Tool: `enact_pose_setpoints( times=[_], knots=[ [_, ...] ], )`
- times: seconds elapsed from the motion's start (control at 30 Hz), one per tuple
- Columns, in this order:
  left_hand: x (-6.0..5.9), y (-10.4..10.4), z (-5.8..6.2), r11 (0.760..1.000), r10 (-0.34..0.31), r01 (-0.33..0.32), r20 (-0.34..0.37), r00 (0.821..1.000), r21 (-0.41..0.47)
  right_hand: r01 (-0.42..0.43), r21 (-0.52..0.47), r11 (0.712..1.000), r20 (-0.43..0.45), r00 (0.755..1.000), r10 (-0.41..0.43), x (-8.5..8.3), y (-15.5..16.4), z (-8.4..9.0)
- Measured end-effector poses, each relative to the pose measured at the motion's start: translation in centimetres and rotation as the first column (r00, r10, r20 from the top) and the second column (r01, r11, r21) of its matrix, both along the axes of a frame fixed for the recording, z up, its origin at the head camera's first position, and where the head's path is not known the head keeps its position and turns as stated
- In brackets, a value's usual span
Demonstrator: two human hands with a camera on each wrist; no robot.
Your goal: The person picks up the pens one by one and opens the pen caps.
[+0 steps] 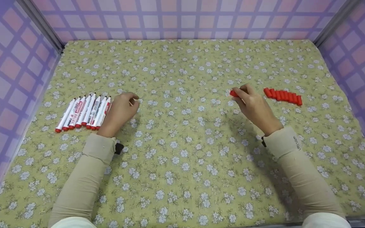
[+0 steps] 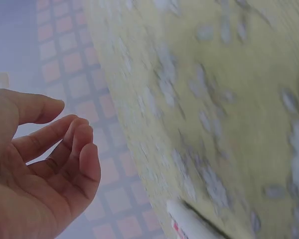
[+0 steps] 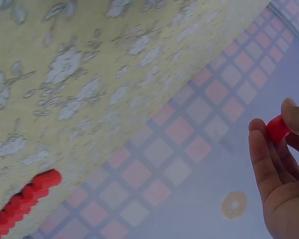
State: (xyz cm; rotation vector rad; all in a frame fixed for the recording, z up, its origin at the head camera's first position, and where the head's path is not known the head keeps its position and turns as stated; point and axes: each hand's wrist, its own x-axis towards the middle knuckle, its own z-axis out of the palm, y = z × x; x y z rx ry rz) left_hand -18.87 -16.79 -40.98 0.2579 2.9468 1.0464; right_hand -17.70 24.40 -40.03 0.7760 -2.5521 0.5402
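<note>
My right hand (image 1: 254,106) pinches a red marker cap (image 1: 233,93) between thumb and fingertips, raised over the cloth. In the right wrist view the same cap (image 3: 277,129) shows at the fingertips. A row of red caps (image 1: 283,96) lies to the right of that hand. On the left, my left hand (image 1: 123,109) is held beside and partly over a row of uncapped white markers (image 1: 82,112) with red ends and dark tips. The left wrist view shows its fingers (image 2: 82,134) loosely curved, thumb apart, with nothing between them.
A yellow-green flowered cloth (image 1: 176,133) covers the table. Purple and pink checked panels (image 1: 187,22) stand along the back and both sides, with grey metal posts (image 1: 41,27) at the far corners.
</note>
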Motion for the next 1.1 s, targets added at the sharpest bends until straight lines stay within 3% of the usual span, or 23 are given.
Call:
enact_pose_setpoints(
  times=[0.27,0.57,0.83,1.1],
  knots=[
    [0.8,3.6,-0.6,0.99,-0.107,0.099,0.081,0.991,0.103,0.12,-0.082,0.989,0.081,0.99,-0.113,-1.4,2.6,-0.7],
    [1.7,6.9,-1.9,0.964,-0.222,0.203,0.104,0.969,0.17,0.248,-0.204,0.947,0.243,0.95,-0.196,-2.5,5.6,-1.2],
    [2.3,9.0,-2.3,0.948,-0.284,0.258,0.13,0.95,0.189,0.392,-0.238,0.889,0.381,0.879,-0.285,-3.1,8.7,-0.8],
    [2.4,10.4,-2.2,0.943,-0.316,0.291,0.158,0.936,0.163,0.533,-0.229,0.815,0.459,0.797,-0.392,-3.2,12.2,-0.7]
  ],
)
